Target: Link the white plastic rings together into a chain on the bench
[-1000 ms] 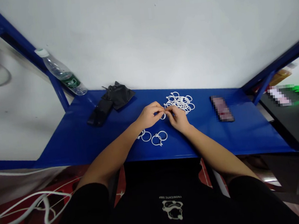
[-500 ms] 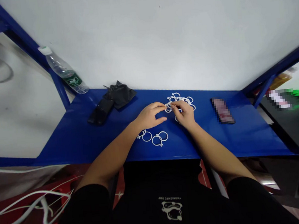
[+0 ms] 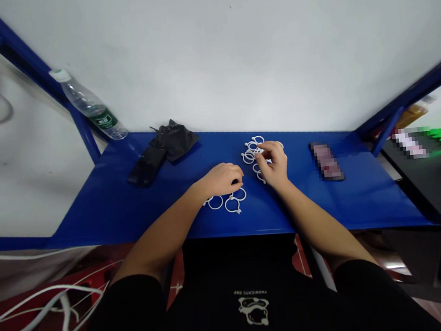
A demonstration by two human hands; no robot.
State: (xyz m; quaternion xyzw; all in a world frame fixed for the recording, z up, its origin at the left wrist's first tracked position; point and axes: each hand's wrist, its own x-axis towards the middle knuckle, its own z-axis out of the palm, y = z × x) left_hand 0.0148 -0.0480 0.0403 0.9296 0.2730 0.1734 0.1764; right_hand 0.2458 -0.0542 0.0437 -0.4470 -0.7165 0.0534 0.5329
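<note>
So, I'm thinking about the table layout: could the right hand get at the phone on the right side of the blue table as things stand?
Probably yes: the phone lies beside the right hand, with nothing visible between them, though the fingers are at the white rings.

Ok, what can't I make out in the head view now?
Head view: full count of the white ring pile; the right hand covers part.
Head view: any grip by the left hand; its curled fingers hide it.
Head view: the phone screen; pixelation blurs it.
</note>
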